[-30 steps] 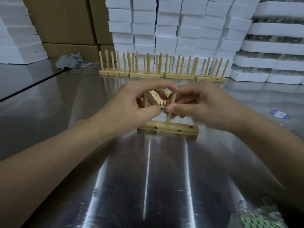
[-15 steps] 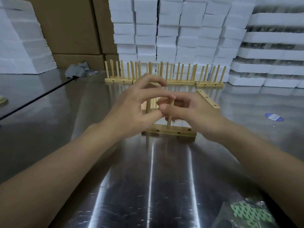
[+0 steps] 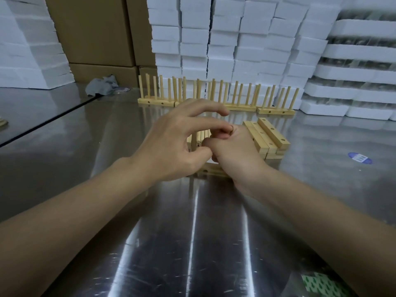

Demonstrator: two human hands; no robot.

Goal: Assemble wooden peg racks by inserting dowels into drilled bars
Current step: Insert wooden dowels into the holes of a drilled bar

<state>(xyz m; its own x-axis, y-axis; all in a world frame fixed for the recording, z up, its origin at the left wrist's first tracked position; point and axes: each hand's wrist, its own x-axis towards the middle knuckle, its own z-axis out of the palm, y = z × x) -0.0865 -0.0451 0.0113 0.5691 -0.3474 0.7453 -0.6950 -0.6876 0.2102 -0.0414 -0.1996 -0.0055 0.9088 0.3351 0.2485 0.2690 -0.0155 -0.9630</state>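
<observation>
**Seating a dowel: it all comes down to straight up-and-down over the bar**

Head view, the only one there is. The bar [image 3: 211, 169] being worked on lies flat on the table [image 3: 192, 232], right under both hands. Its long axis runs left to right across the view, and only a strip of its near face peeks out below the knuckles. One upright dowel [image 3: 194, 142] already stands in it near the left end, showing in the gap by the left thumb.

The left hand [image 3: 177, 142] hovers over that left end. Its index finger arches out, the other fingers curl in, and it looks like it's cradling a bundle of spare dowels [image 3: 204, 133] whose ends poke out past the palm.

The right hand [image 3: 235, 151] is balled up tight directly above the middle of the bar, touching the left. The fingers are clearly curled, but honestly I can't tell if there's a dowel inside that fist.

My guess is the right hand is pushing one down into a hole. It's the hand sitting over the unfilled stretch of bar, so the next push wants to go vertically, square to the bar's length.

Just beyond the right hand sits a stack of drilled bars [image 3: 271, 137]. The finished racks [image 3: 276, 111] line up at the back.
</observation>
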